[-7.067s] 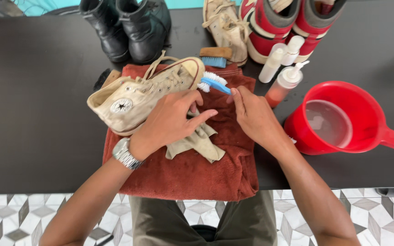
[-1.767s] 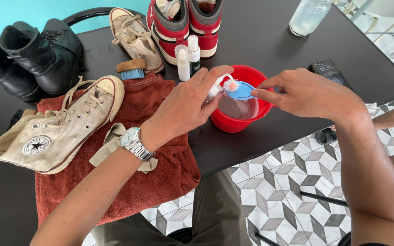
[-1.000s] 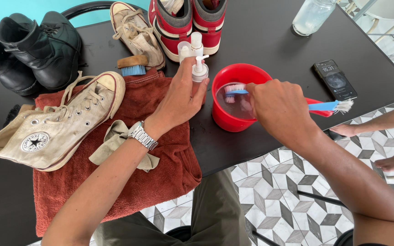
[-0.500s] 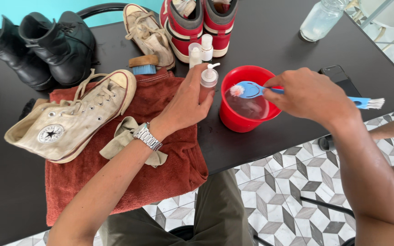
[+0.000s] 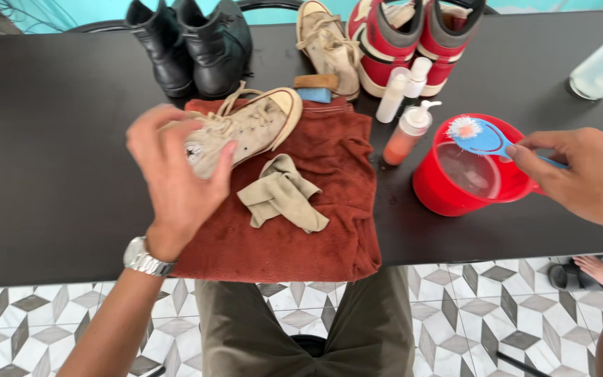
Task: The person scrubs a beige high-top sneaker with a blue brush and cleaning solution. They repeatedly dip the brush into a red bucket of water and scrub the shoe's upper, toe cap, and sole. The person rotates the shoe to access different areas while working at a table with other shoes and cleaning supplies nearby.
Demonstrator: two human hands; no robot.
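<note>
Left hand (image 5: 176,181) has left the pump bottle (image 5: 406,132), now open over beige sneaker (image 5: 246,129); right hand (image 5: 587,174) grips blue brush (image 5: 483,137) above red bowl (image 5: 469,192), prob. to wet it.

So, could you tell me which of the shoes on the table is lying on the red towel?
The cream canvas high-top under the left hand. It alone lies on the red towel; the black boots, tan shoe and red sneakers stand on the bare tabletop behind.
</note>
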